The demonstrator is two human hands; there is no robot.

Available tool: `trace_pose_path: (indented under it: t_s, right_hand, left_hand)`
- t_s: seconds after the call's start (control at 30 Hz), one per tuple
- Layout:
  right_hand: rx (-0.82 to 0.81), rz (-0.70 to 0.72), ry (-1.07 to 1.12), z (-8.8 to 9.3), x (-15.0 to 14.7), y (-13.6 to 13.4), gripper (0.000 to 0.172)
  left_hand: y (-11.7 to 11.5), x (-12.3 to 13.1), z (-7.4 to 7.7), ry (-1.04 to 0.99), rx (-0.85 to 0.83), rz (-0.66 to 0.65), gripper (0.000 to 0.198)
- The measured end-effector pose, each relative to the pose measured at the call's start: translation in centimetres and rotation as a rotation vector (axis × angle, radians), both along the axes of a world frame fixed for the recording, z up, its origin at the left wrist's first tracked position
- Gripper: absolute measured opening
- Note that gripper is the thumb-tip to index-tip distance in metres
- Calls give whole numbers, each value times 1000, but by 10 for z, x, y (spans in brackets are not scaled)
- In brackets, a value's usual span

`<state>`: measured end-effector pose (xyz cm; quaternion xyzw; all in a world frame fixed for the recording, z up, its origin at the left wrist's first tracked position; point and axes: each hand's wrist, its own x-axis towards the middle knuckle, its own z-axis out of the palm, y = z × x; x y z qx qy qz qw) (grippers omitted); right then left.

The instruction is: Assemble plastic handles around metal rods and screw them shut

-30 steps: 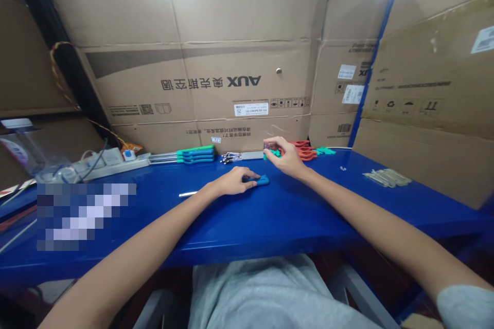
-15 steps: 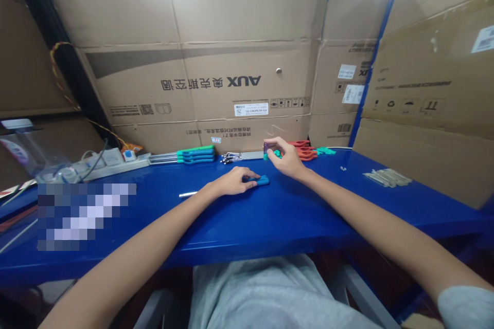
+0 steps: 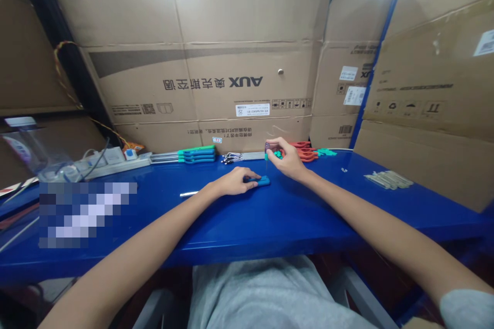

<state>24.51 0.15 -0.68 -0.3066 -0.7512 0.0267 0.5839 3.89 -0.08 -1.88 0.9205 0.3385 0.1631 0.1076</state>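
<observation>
My left hand (image 3: 238, 181) is closed on a blue handle (image 3: 264, 180), pressing it flat to the blue table. A silver metal strip (image 3: 189, 194) shows beyond my left forearm; whether it joins the handle is hidden. Between the thumb and fingers of my right hand (image 3: 286, 158) is a small screwdriver (image 3: 266, 150) with a purple and green grip. It stands upright, its thin shaft pointing down at the right part of the blue handle. I cannot tell whether the tip touches it.
Behind the hands lie stacked blue and green handled tools (image 3: 197, 154), small black-and-white parts (image 3: 232, 158) and orange-red handles (image 3: 304, 153). Clear packets (image 3: 389, 180) lie on the right. At left stand a plastic bottle (image 3: 33, 149) and a power strip (image 3: 116, 165). Cardboard (image 3: 216, 20) walls the back.
The screwdriver's thin shaft now shows above the blue handle, where it could not be made out before. Both hands stay nearly in place; the whole view has shifted slightly.
</observation>
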Motion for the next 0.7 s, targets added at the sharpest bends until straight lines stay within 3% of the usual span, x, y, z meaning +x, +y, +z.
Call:
trace_pose_path:
  t_s: [0.4,0.7]
  right_hand:
    - [5,-28,10,0,-1,-3,21]
    - [-53,91,60,-5,-2,5,20]
  left_hand:
    - [1,-1,-1,-12,0,-5,36]
    - [0,0,0,3,9,-11,39]
